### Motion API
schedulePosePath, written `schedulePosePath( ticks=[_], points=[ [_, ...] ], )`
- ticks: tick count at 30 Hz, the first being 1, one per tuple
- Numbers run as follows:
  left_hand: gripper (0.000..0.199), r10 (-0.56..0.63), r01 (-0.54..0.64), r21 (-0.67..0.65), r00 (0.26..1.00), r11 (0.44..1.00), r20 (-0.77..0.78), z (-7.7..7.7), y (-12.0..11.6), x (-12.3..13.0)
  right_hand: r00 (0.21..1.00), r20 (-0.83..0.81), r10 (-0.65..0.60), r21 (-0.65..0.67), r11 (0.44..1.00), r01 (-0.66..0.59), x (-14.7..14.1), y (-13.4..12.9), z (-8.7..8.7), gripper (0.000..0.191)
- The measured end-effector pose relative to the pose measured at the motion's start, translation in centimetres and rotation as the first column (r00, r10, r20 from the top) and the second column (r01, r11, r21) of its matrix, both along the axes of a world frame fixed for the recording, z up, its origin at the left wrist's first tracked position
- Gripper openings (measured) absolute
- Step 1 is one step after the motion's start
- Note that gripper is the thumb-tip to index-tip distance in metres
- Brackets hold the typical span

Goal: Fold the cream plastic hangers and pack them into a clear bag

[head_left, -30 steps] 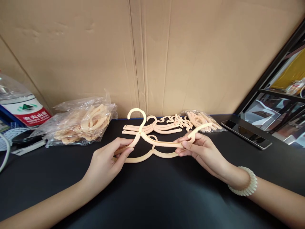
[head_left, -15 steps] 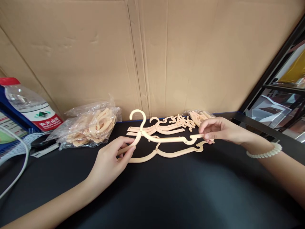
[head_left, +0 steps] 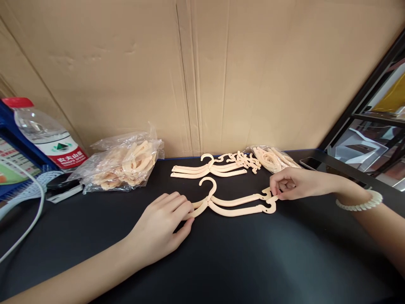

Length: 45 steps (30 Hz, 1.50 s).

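A cream-coloured clothes hanger [head_left: 240,212] lies low on the black table with its big hook pointing away from me. My left hand [head_left: 164,223] has its fingers closed on the hanger's left arm, hiding that end. At the right end, my right hand [head_left: 300,184] pinches the tip of the small end hook [head_left: 270,207] fitted there. Just behind, partly overlapped by it, rests a second hanger [head_left: 236,201] of the same kind, also with a small hook at its right end.
Farther back lie several folding hanger pieces [head_left: 190,171] beside a pile of small hooks [head_left: 245,159]. Plastic bags of parts stand at left [head_left: 126,164] and right [head_left: 274,158]. A water bottle [head_left: 50,135], a white cable [head_left: 39,202] and a phone [head_left: 329,166] flank them.
Both hands have lowered the held hanger from above the table to just in front of the other one. It now lies at table level, slightly farther right.
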<state>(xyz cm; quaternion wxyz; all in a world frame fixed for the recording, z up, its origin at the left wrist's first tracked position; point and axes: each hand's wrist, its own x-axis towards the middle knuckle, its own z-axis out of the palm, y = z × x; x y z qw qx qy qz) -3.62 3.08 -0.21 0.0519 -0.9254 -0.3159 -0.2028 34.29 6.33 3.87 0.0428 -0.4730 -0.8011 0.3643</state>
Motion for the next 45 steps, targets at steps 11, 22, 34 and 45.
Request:
schedulePosePath(
  ticks=[11, 22, 34, 45],
  points=[
    [0.017, -0.009, 0.009, 0.026, 1.000, 1.000, -0.007, -0.1, 0.2, -0.1, 0.965, 0.198, -0.173, 0.231, 0.965, 0.126, 0.1, -0.1, -0.4, 0.012],
    [0.016, 0.008, -0.010, 0.092, 1.000, 0.996, 0.016, -0.3, 0.4, -0.3, 0.989, 0.050, -0.140, 0.475, 0.874, 0.100, -1.2, 0.0, -1.0, 0.031],
    [0.017, 0.042, -0.043, 0.037, 0.999, 0.998, 0.020, -0.2, 0.5, -0.3, 0.998, 0.051, 0.028, 0.348, 0.936, -0.044, -1.9, -0.4, -1.5, 0.037],
    [0.018, 0.052, -0.048, -0.059, 0.996, 0.997, 0.069, -0.8, 1.7, -1.2, 0.997, 0.066, 0.042, 0.412, 0.909, -0.066, -1.6, 0.3, -2.3, 0.034]
  ],
)
